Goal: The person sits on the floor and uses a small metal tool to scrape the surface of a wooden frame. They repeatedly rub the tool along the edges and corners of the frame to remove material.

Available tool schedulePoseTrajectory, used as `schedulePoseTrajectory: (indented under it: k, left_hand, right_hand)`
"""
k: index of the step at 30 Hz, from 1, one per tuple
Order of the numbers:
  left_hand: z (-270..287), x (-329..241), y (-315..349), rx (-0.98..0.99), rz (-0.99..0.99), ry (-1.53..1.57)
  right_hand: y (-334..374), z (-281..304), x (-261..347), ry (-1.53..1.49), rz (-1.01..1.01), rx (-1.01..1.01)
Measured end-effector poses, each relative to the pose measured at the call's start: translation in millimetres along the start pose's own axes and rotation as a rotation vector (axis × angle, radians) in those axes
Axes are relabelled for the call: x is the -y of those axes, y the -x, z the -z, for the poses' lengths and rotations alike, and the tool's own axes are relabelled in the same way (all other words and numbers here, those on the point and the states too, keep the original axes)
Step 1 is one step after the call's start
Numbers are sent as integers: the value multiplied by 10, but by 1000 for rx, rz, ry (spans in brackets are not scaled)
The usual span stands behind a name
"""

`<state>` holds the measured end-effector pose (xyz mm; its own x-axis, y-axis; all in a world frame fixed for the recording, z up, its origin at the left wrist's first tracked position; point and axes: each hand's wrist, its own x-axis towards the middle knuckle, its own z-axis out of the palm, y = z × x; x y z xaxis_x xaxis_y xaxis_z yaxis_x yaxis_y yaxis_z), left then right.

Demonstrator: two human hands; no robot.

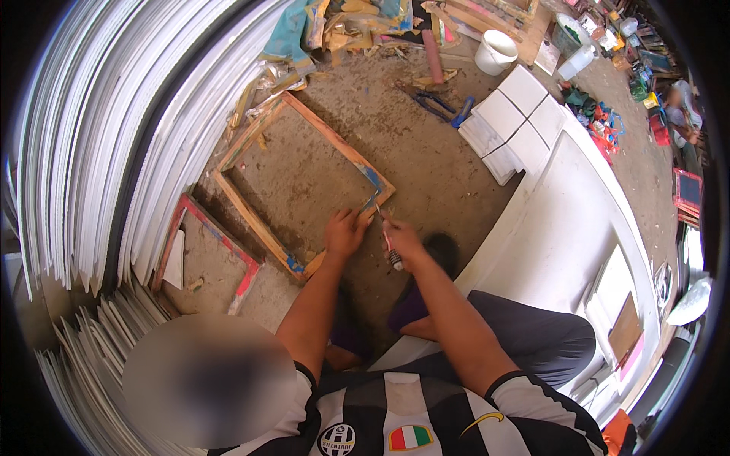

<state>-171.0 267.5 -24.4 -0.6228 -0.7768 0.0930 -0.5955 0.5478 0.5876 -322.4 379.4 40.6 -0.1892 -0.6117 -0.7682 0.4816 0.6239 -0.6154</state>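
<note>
A rectangular wooden frame (334, 137) with blue paint marks lies on the floor ahead of me. My left hand (346, 232) is closed on its near rail, close to the right corner. In my right hand (404, 242) is a slim hand tool (394, 258) with a red and dark handle. The thin tip of that tool points at the frame's right corner; whether it touches the wood I cannot tell. A second frame (220, 232), marked with red and pink paint, lies left of the first one.
Stacked white sheets (84, 137) rise on the left. Pliers (433, 106), a white bucket (496, 52) and torn tape scraps (357, 34) lie beyond the frame. White tile-like pieces (521, 114) sit on the right beside a white panel (555, 220). Another person (684, 110) is far right.
</note>
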Motion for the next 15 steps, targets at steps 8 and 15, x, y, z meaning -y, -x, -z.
schedulePoseTrajectory:
  k: [8,15]
  left_hand:
    - [-37,25,33,6,99,56]
    - [-31,47,17,0,90,77]
  right_hand:
    - [6,31,-167,246,234,-54]
    - [-139,-24,-315,673,416,-200]
